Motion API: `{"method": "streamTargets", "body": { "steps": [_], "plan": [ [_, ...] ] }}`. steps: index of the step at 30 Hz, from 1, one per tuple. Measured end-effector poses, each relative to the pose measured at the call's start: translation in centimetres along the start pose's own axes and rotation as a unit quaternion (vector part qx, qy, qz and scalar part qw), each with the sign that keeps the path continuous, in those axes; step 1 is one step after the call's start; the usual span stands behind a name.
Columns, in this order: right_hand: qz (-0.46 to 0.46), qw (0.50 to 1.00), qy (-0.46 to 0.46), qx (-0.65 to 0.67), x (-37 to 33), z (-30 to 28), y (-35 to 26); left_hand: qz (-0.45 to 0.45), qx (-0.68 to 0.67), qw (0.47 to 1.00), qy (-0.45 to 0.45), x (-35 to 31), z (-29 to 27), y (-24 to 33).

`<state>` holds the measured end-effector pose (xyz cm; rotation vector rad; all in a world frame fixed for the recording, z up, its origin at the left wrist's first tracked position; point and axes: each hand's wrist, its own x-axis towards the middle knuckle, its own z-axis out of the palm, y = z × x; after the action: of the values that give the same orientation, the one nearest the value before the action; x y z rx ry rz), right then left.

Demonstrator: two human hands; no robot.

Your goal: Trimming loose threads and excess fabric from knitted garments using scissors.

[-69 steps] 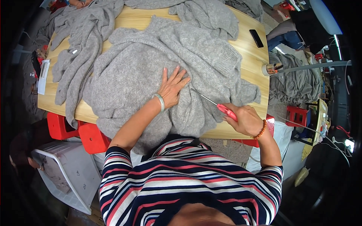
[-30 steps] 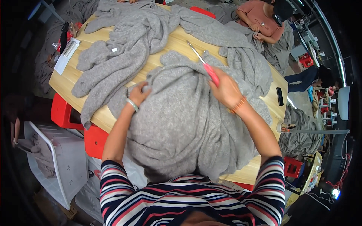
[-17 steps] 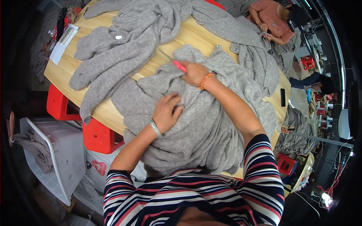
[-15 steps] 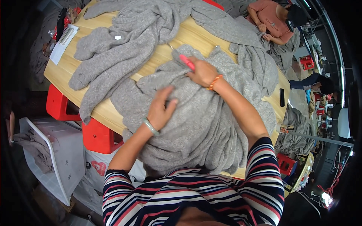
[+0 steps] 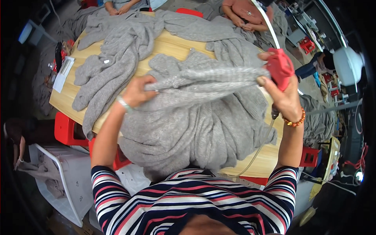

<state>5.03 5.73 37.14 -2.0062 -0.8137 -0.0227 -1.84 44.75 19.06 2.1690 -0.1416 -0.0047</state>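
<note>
A grey knitted garment (image 5: 199, 129) lies heaped on the table before me, and a band of its fabric is stretched sideways above the heap. My left hand (image 5: 137, 92) pinches the left end of this band between thumb and fingers. At its right end, my right hand (image 5: 288, 94) is closed around a red handheld device (image 5: 280, 68) and holds the knit edge against it. A cord (image 5: 256, 154) runs down from below the right hand to the table. A white curved strip rises above the device; whether it is attached, I cannot tell.
More grey knitwear (image 5: 125, 47) covers the far and left parts of the wooden table (image 5: 172, 45). A clipboard (image 5: 64, 72) lies at the left edge. Red stools (image 5: 66, 127) and a white bin (image 5: 74, 180) stand at left. Co-workers' hands (image 5: 119, 8) show across the table.
The pink-handled pointed tool has gone from my right hand, which now holds the red device. My hands have moved apart and stretched the knit between them. The whole view has shifted.
</note>
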Motion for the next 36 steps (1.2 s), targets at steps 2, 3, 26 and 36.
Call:
{"method": "streamTargets", "body": {
  "steps": [2,3,26,36],
  "plan": [
    [0.046,0.998,0.045,-0.018,-2.7,-3.9,1.2,0.004,-0.066,0.998,-0.016,-1.4,-3.7,6.2],
    [0.066,0.996,0.064,-0.009,-4.2,-5.4,2.3,-0.012,-0.108,0.993,-0.040,-2.5,-5.3,9.3],
    [0.122,0.983,-0.040,-0.132,-5.1,3.5,18.7,0.218,0.398,0.891,0.002,-1.5,21.5,7.9],
    [0.113,0.984,-0.032,-0.132,-2.3,3.3,19.1,0.160,0.420,0.893,0.022,1.5,21.2,6.8]
  ]
}}
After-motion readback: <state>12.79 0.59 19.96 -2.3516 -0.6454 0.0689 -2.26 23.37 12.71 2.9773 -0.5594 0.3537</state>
